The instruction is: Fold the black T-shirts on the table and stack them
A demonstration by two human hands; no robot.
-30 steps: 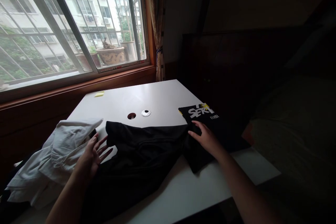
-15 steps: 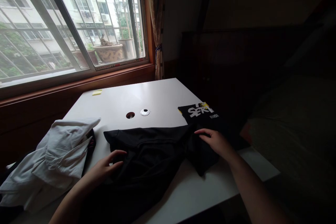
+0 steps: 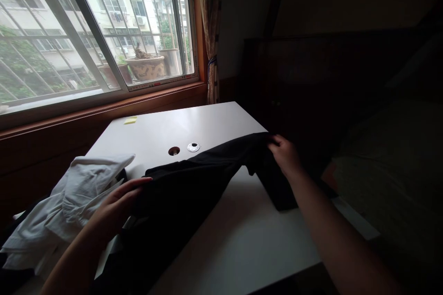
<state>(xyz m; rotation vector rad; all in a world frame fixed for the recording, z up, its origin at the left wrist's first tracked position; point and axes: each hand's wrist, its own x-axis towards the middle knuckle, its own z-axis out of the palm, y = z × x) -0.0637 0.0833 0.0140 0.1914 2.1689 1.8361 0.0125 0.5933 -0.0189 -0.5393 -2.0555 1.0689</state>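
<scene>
A black garment (image 3: 194, 193) stretches between my two hands, its upper edge raised off the table and its lower part hanging toward me. My left hand (image 3: 126, 193) grips its left corner between thumb and fingers. At the far right end, my right hand (image 3: 282, 150) pinches the other corner. Beneath the right hand lies another dark cloth (image 3: 280, 193), mostly covered by the raised garment; its print is hidden. The exact kind of the held garment is too dark to tell.
A crumpled white garment (image 3: 83, 189) lies on dark cloth at the left of the white table (image 3: 221, 120). The tabletop has a round hole (image 3: 174, 151), a silver grommet (image 3: 193, 147) and a yellow sticky note (image 3: 130, 120). A barred window (image 3: 104, 27) and a tied curtain (image 3: 212, 55) stand behind.
Both hands have closed on the black garment and spread it wider, lifting its upper edge. My right hand moved up and away, my left moved left. The white print on the right is now covered.
</scene>
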